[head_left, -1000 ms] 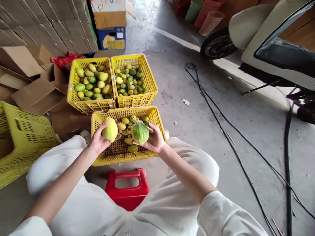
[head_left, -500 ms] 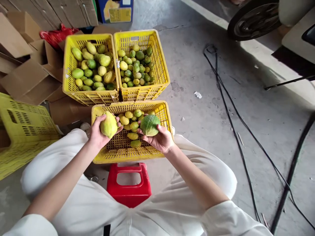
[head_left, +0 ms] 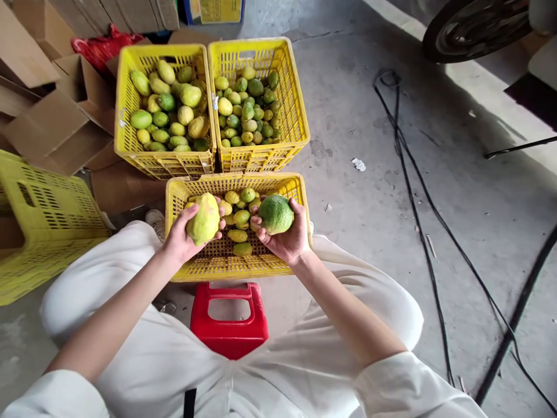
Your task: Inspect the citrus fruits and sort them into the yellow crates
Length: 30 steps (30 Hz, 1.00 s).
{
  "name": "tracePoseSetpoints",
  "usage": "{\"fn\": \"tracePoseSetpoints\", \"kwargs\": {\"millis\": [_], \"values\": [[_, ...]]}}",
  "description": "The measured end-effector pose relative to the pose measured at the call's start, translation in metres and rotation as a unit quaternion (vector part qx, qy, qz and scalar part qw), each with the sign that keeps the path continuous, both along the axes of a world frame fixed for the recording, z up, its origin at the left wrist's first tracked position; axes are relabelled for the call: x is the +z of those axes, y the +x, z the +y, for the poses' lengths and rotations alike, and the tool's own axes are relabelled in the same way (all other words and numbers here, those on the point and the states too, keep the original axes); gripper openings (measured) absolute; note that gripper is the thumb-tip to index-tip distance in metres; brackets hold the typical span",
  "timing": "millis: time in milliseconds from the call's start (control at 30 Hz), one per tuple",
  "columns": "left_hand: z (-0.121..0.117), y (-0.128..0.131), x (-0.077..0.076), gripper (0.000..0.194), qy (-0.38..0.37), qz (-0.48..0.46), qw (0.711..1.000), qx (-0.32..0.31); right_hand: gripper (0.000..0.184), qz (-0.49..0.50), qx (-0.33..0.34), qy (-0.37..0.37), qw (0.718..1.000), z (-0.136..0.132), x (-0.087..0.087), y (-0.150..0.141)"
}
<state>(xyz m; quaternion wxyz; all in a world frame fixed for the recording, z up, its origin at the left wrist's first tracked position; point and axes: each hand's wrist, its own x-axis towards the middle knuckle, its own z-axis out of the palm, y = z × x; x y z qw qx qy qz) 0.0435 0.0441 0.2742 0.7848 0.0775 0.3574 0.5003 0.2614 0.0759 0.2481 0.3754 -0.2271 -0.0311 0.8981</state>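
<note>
My left hand [head_left: 180, 238] is closed around a large yellow lemon [head_left: 204, 219], held over the left side of the near yellow crate [head_left: 204, 268]. In my right hand [head_left: 293, 238] rests a bigger, round, dark green citrus fruit [head_left: 275, 214], gripped by thumb and fingers above the crate's right side. Below and between the hands, several smaller yellow and greenish lemons [head_left: 237, 235] lie in that crate. Behind it stand two more yellow crates: the left one [head_left: 124, 125] holds large yellow and green lemons, the right one [head_left: 289, 93] smaller, greener ones.
A red plastic stool [head_left: 229, 342] is between my legs. Another yellow crate [head_left: 47, 215] is at the left, near opened cardboard boxes [head_left: 54, 130] and a red bag [head_left: 102, 49]. Black cables [head_left: 411, 191] run over the floor at right, below a vehicle wheel [head_left: 474, 32].
The lemon in my left hand has turned and tilted. My right hand has rolled the green fruit, its thumb now at the upper right. The view has shifted slightly.
</note>
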Motion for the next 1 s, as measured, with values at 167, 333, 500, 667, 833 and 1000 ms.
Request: {"fn": "tracePoseSetpoints", "kwargs": {"millis": [167, 333, 500, 667, 833, 1000], "values": [[0.006, 0.003, -0.001, 0.029, -0.023, -0.021, 0.999, 0.021, 0.033, -0.014, -0.040, -0.056, 0.998, 0.003, 0.001, -0.002], [0.006, 0.004, 0.001, 0.045, -0.013, -0.015, 0.999, 0.035, 0.042, -0.012, -0.033, -0.003, 0.999, 0.003, 0.007, -0.002], [0.003, 0.005, 0.006, 0.053, -0.001, -0.013, 1.000, 0.020, 0.043, -0.016, -0.012, 0.046, 0.999, 0.001, 0.009, 0.000], [0.003, 0.005, 0.003, 0.052, -0.013, -0.011, 1.000, 0.015, 0.050, -0.034, 0.029, 0.060, 0.997, -0.001, 0.001, 0.002], [0.006, 0.004, 0.002, 0.041, -0.019, -0.022, 0.999, 0.021, 0.043, -0.060, -0.009, 0.041, 0.997, -0.001, -0.004, 0.001], [0.007, 0.006, 0.007, 0.046, -0.050, -0.036, 0.996, 0.058, 0.037, -0.055, -0.028, 0.022, 0.998, 0.001, 0.004, 0.002]]}}
